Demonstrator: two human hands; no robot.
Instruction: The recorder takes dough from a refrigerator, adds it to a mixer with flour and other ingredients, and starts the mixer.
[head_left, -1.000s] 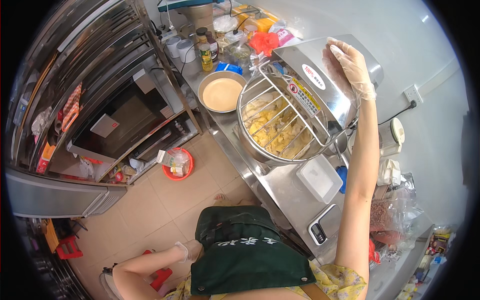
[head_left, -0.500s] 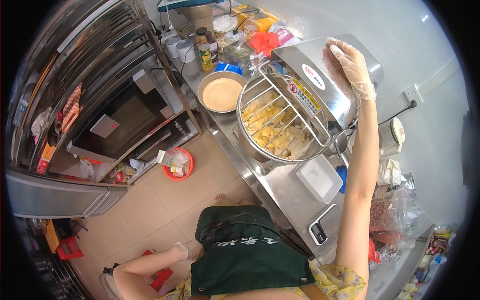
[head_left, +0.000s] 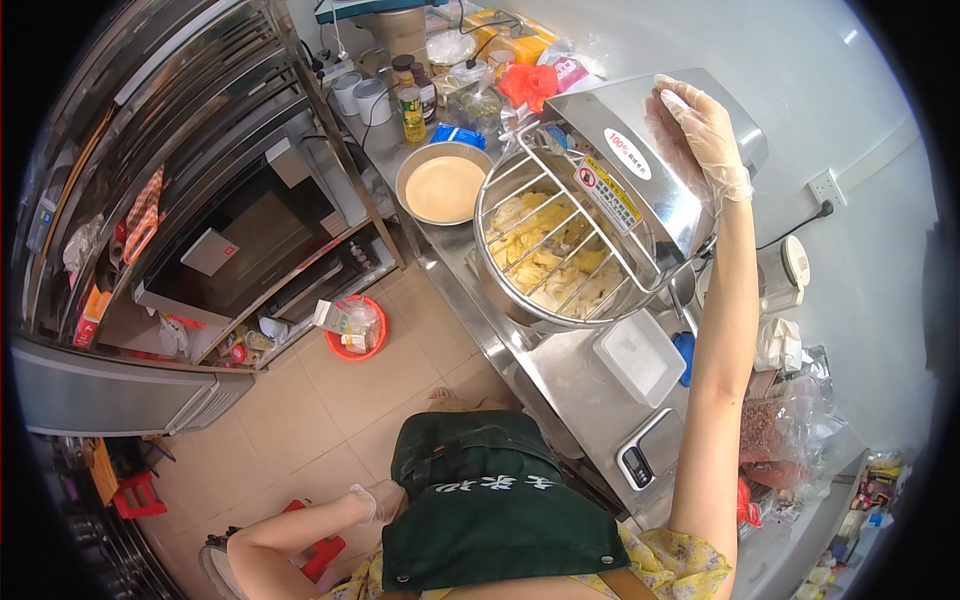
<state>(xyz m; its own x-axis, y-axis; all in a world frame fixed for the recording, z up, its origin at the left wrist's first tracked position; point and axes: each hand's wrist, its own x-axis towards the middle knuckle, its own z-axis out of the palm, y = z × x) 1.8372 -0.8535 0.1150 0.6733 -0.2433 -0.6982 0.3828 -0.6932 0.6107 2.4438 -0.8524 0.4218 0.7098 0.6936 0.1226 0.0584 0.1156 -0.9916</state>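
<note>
My right hand (head_left: 700, 130), in a clear disposable glove, rests on the metal head of a dough mixer (head_left: 672, 105). Its fingers lie stretched out along the housing and hold nothing. Below, the steel mixing bowl (head_left: 500, 290) contains lumpy pale and yellow dough (head_left: 550, 250) under a wire guard (head_left: 560, 225). At my waist, my left hand (head_left: 380, 500), gloved too, is against the side of my dark green apron (head_left: 470, 490); its fingers are hidden by the cloth.
Left of the bowl stands a round pan (head_left: 443, 185) with a beige filling. A white plastic tray (head_left: 640, 358) and a digital scale (head_left: 650, 450) lie on the steel counter nearer me. A red bin (head_left: 358, 330) stands on the floor beside an oven (head_left: 240, 235).
The dough in the bowl has shifted and looks smoother and more blended. Both my hands have stayed in place.
</note>
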